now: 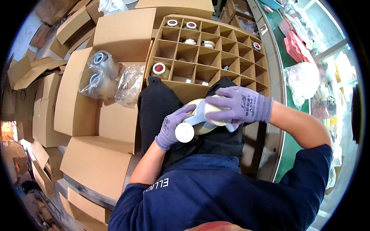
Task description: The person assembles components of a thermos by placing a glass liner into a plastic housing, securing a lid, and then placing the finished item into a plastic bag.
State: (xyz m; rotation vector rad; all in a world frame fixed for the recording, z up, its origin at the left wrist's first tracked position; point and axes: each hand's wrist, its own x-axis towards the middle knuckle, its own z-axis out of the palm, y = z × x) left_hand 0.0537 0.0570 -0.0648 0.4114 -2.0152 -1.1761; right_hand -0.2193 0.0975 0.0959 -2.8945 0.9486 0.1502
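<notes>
Two gloved hands work over the lap. Right hand (pixel 237 106), purple glove, fingers spread and curled over the top of a cream round pot (pixel 204 117), gripping it. Left hand (pixel 171 127) wraps the pot's white handle (pixel 194 120) from below, fingers closed on it. White round lid (pixel 184 132) sits at the pot's near end, just beside the left hand. Pot is held above the dark apron, in front of a divided cardboard box (pixel 216 57) with a few white pieces in cells. Plastic-bagged items (pixel 102 75) lie left on flat cartons.
</notes>
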